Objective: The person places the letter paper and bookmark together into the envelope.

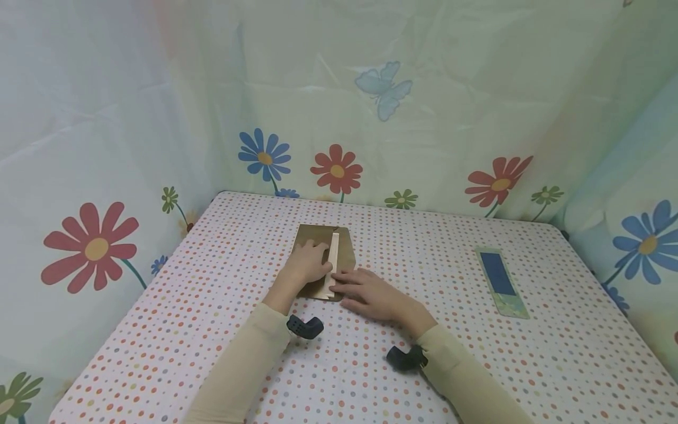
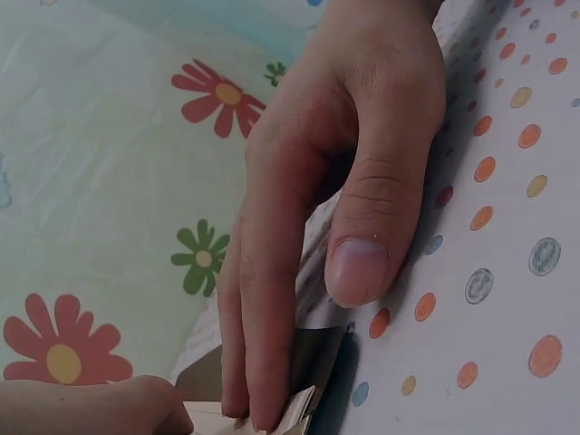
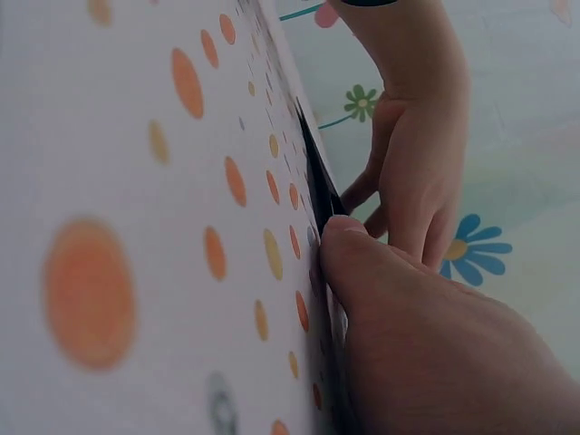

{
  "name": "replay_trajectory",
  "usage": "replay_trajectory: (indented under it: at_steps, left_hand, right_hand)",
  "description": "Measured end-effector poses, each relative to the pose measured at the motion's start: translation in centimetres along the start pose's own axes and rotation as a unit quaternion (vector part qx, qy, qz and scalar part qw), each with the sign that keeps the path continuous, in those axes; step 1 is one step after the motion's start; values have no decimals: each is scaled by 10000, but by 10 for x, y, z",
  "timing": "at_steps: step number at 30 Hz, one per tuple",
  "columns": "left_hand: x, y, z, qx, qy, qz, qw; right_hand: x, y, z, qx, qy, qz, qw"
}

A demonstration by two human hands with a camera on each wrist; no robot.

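Strip (image 1: 333, 255), pale and narrow, points lengthwise to frame's top; left hand (image 1: 307, 263) rests on brown board (image 1: 346, 247), fingers loosely bent; right hand (image 1: 375, 294) touches strip with straight fingers; neither grips.

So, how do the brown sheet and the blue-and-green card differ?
The brown sheet is broader; the blue-and-green card is narrower. The sheet looks brown; the card, green with a blue panel. The left hand partly covers the sheet; the card lies uncovered. Both lie on the dotted tablecloth.

The head view looks forward, down from above the table (image 1: 344, 377); the wrist views, sideways and close, apparently share left hand (image 1: 307, 262) and right hand (image 1: 373, 294).
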State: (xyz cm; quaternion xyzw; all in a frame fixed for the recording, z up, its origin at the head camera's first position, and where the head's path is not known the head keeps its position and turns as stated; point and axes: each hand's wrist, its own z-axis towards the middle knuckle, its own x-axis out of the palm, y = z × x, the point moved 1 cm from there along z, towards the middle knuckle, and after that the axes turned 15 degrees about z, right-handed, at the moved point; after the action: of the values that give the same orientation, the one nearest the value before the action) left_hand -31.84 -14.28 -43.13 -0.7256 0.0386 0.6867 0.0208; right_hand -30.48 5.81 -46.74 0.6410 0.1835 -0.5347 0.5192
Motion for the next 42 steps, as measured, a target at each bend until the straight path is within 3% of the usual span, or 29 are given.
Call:
replay_trajectory:
  at_steps: [5,13,22,42]
  left_hand:
    - [0,-1,0,-21,-36,4,10000]
    - [-1,-3,0,-26,-44,32,10000]
    - [-1,-5,0,-44,-76,193,9998]
    - [1,-6,0,-104,-41,246,9996]
  right_hand:
    - [0,0,-1,101,151,0,9998]
    - [-2,1,-1,-276,-172,-59,9995]
    - [0,5,1,71,279,-296,9991]
    - [3,13,4,121,271,-686,9972]
